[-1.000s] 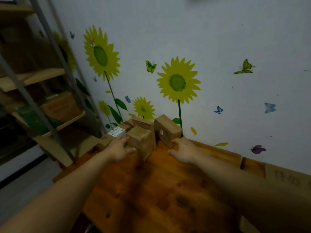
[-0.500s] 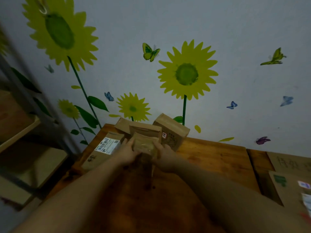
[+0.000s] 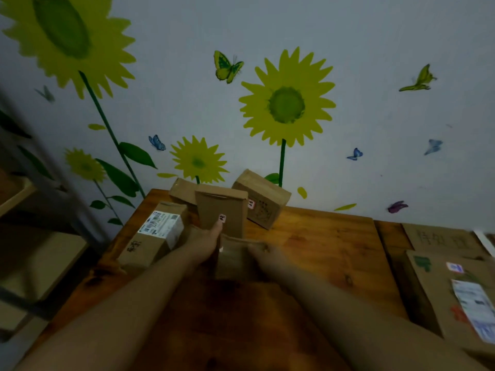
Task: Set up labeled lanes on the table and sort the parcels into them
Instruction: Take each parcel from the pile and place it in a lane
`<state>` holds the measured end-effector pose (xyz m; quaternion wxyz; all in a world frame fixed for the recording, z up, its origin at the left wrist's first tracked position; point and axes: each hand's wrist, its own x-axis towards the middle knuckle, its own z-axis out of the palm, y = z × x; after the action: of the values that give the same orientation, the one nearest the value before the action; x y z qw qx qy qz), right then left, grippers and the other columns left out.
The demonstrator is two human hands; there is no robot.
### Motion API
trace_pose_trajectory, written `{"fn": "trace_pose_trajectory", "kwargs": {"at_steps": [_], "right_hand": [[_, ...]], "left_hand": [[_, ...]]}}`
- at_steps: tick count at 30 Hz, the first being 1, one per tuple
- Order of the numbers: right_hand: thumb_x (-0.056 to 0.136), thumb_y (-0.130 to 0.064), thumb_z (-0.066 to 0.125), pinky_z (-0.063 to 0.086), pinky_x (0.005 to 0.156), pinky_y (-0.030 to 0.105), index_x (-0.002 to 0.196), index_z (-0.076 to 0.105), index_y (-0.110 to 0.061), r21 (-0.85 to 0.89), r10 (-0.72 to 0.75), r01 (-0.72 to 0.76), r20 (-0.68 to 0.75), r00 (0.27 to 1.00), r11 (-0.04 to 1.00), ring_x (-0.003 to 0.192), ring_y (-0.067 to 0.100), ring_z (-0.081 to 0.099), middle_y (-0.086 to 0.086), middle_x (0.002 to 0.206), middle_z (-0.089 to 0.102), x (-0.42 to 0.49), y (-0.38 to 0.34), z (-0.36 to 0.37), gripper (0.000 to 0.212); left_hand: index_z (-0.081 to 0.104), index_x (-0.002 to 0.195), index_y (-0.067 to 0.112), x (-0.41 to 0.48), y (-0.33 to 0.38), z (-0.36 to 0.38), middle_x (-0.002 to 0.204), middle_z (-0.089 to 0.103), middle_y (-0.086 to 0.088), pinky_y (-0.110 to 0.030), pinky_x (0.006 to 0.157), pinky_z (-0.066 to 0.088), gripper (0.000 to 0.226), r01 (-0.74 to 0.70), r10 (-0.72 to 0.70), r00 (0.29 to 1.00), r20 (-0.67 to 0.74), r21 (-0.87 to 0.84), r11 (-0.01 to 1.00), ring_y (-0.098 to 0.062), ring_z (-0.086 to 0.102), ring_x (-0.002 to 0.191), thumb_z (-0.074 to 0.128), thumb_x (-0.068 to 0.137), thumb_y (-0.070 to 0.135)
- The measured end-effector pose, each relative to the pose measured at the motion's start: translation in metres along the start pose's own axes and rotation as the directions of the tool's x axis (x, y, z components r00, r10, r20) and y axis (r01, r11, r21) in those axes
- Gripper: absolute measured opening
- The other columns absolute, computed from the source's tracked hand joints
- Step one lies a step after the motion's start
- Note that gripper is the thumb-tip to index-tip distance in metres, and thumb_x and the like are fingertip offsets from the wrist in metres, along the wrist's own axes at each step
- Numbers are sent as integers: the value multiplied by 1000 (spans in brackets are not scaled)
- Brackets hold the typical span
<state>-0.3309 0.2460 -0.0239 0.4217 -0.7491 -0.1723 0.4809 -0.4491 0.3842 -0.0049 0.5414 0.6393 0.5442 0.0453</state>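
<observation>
Five brown parcels at the far left end of the desk (image 3: 321,236), logged from my remote seat.

1. Small parcel (image 3: 234,261): nearest to me, between the two hands and in front of the upright parcel. I cannot tell whether its base rests on the desk.
2. Upright parcel (image 3: 222,207): stands on end just behind item 1, plain face towards the camera.
3. Labelled parcel (image 3: 158,236): lies flat to the left, just beside the left hand. It has a white barcode label on top and dark handwriting near its closer end.
4. Flat parcel (image 3: 182,192): at the back by the wall, partly hidden behind item 2.
5. Tilted parcel (image 3: 265,202): right of item 2, leaning, with a small red-and-white sticker on its near face.

Left hand (image 3: 202,241): fingers hold the left edge of the small parcel, thumb at its upper left corner. One finger (image 3: 218,226) stretches straight up across the front of the upright parcel.

Right hand (image 3: 263,253): blurred. Its fingers curl over the small parcel's upper right edge, gripping it.

Also on my list:
- Cardboard sheet (image 3: 442,238) with handwritten characters, flat at the right end.
- Large carton (image 3: 434,287) with printed labels, nearer me on the right.
- Wall (image 3: 375,36) with sunflower and butterfly decals.
- Wooden shelf (image 3: 16,191) at far left.
</observation>
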Motion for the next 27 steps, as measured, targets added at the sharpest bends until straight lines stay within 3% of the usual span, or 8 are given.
{"fn": "trace_pose_trajectory", "kwargs": {"at_steps": [2,4,9,12,18,21,24,27], "right_hand": [[89,-54,54,54,60,28,109,50,-24,42,63,-65,46,997,997,86,17,61,1,103,59,-11,12,-8,36],[89,-61,50,52,59,29,108,52,-24,2,73,-73,24,997,997,85,19,62,0,97,60,-23,24,-19,41],[95,-37,54,41,48,17,98,52,-24,-142,32,-45,-91,995,989,70,4,55,-8,81,53,-59,54,-71,14],[92,-27,60,47,54,21,112,50,-19,-107,-6,-12,-175,985,994,81,10,60,-3,93,59,-82,69,-104,24],[86,-14,67,47,59,18,111,46,-23,-38,-312,318,-332,890,947,86,6,59,-5,105,59,-130,65,-158,33],[87,-11,65,51,72,22,112,44,-25,-6,-440,469,-355,825,883,93,7,59,-12,102,53,-156,53,-173,35],[89,-9,64,50,88,25,111,41,-32,-68,-574,592,-359,736,803,110,8,56,-18,106,53,-183,40,-183,39],[90,-17,64,43,82,12,114,38,-35,-186,-664,645,-347,663,741,110,1,49,-17,116,52,-209,30,-187,39]], "left_hand": [[49,109,25,-17,1,11,103,58,-5,-35,72,47,40,4,-14,989,147,68,998,-23,56,92,35,92,59],[47,123,25,-33,-2,27,112,57,-5,-34,69,48,37,-8,-21,975,222,130,992,-22,56,95,39,95,48],[29,144,21,-76,-2,81,131,50,-7,-26,73,43,61,-40,-10,975,224,218,975,-16,53,99,58,90,21],[24,147,22,-100,2,117,139,46,-7,-25,75,45,74,-125,93,970,225,131,983,-17,53,106,63,85,13],[34,141,29,-146,33,161,128,52,4,-23,71,51,76,-394,420,904,83,-225,891,-13,57,100,62,80,-6],[31,129,47,-170,52,163,112,54,23,-12,57,50,73,-500,544,836,76,-302,812,2,62,87,61,83,-1],[28,128,44,-188,69,156,125,46,15,-18,67,54,78,-585,638,769,37,-363,725,1,57,97,60,81,-10],[23,134,37,-204,81,149,115,47,25,-18,65,54,89,-660,712,702,14,-362,658,5,60,95,63,75,-17]]}}
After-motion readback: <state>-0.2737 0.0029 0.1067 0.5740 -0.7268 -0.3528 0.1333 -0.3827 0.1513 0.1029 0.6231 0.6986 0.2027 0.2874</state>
